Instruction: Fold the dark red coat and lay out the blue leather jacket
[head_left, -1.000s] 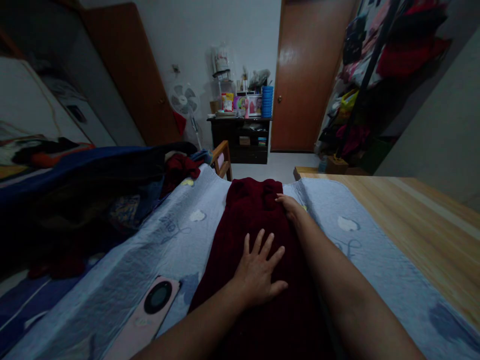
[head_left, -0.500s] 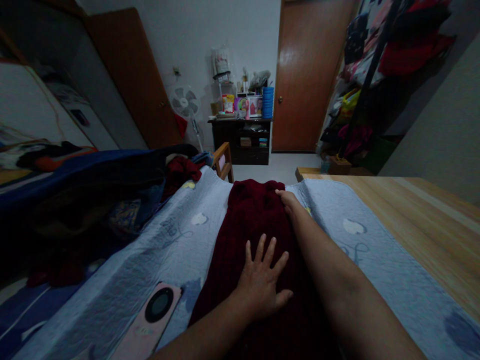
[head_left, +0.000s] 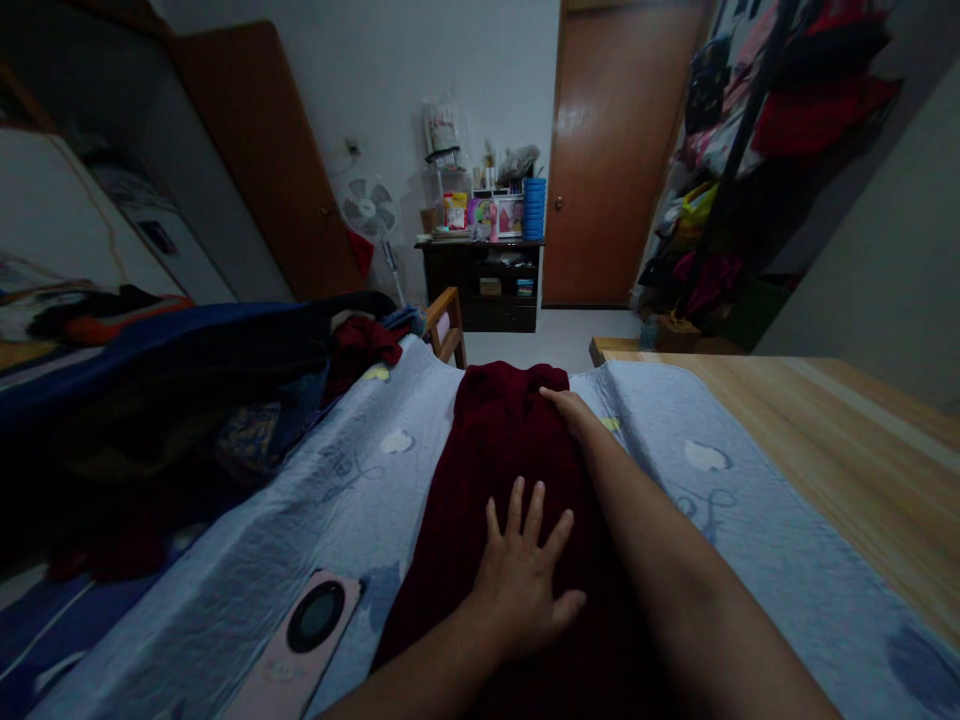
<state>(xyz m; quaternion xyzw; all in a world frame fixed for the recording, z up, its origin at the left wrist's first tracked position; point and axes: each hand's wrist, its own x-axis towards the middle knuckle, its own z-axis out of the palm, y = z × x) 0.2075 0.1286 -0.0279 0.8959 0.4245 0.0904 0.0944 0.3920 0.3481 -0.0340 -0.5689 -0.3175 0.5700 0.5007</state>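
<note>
Right fingers (head_left: 555, 397) shifted inward, cloth (head_left: 484, 455) seemingly beneath

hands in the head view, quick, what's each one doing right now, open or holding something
Left hand: open, spread on the dark red cloth.
Right hand: at the cloth's right edge, near its far end; grip cannot be told.

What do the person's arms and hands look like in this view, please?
The bare, ungloved left hand and bare, ungloved right hand show no discernible rings. Both forearms are uncovered by sleeves, and no watch or bracelet shows. Nail details are too dim to judge.
</note>
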